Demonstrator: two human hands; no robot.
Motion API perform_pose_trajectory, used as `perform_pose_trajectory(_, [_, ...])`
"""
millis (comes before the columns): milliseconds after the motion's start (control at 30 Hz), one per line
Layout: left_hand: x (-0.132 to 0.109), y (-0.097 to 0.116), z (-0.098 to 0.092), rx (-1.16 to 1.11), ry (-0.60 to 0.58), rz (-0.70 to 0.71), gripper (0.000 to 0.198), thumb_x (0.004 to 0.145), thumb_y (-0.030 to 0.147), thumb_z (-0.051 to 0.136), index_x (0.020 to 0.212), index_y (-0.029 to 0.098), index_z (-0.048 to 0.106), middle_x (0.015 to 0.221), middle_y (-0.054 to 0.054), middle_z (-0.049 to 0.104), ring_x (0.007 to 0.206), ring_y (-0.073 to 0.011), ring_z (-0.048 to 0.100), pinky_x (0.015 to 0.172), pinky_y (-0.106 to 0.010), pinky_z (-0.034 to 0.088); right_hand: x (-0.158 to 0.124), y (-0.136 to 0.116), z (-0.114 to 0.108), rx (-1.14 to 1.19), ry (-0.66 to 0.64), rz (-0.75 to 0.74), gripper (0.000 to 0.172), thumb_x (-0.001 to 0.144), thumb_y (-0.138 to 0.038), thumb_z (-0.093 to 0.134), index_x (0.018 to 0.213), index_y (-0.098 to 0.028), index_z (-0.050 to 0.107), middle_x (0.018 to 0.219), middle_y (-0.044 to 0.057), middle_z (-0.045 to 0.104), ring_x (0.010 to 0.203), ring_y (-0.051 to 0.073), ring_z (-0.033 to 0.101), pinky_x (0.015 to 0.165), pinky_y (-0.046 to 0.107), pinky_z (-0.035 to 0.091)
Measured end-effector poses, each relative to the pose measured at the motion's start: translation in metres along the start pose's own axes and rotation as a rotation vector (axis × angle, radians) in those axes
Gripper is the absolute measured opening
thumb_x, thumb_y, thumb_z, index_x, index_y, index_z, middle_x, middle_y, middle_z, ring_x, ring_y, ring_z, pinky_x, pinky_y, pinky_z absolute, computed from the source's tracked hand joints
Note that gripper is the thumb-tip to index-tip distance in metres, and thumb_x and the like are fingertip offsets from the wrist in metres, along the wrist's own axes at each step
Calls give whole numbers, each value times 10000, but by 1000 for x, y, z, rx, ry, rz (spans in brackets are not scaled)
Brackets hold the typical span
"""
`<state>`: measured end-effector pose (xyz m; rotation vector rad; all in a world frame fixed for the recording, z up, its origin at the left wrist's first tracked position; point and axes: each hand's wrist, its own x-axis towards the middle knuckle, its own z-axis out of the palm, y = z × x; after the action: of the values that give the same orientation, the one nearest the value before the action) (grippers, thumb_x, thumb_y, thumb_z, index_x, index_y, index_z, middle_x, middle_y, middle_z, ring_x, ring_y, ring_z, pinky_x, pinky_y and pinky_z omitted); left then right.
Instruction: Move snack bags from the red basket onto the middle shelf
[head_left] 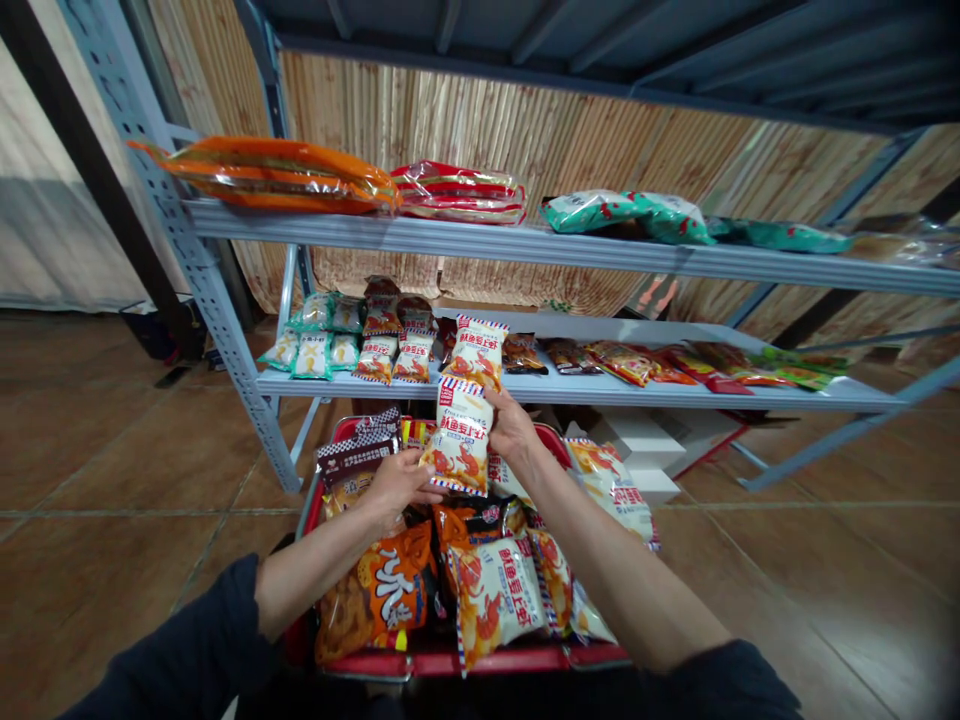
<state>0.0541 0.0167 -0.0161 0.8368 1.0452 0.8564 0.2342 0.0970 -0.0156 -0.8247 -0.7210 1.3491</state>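
Observation:
A white and orange snack bag (459,437) with a striped edge is between my hands, above the basket and in front of the lower shelf's edge. My left hand (405,484) pinches its lower left side. My right hand (511,425) is closed on its upper right side. Directly above it shows a second snack bag of the same print (478,348), its lower end overlapped by the first. I cannot tell whether my right fingers hold this one too. Beneath my hands, a red basket (450,664) is filled with several snack bags, including an orange bag (386,590).
The lower shelf (345,388) carries green-white packets (311,352), small upright snack bags (377,357) and a row of flat packets (622,362). Larger packs, one orange (277,175), lie on the shelf above. A blue rack post (217,290) stands left; white boxes (641,445) sit below.

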Motion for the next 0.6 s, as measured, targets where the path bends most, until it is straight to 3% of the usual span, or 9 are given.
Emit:
perform_pose_trajectory(267, [5,13,5,67,-71,-49,123,778,83,511,889,85,562,831,-115,677,618,-144,658,497,-182,499,9,-5,-9,-14,-14,52,210,712,-205,616,914,-230,568,805,21,701,771,227,663,740,455,520])
perform_pose_trajectory(467, [22,18,11,104,-122,-79,134,805,135,499,897,59,560,791,-126,678,588,-136,652,507,-184,501,19,-17,-3,79,199,154,188,774,-86,502,899,-213,561,734,23,704,655,190,667,701,412,537])
perform_pose_trajectory(600, [36,21,12,112,-122,-93,143,799,118,494,899,55,575,762,-117,680,573,-128,647,486,-167,492,31,-18,-2,54,201,171,144,778,-89,507,855,-193,571,713,31,702,615,183,662,673,373,541])
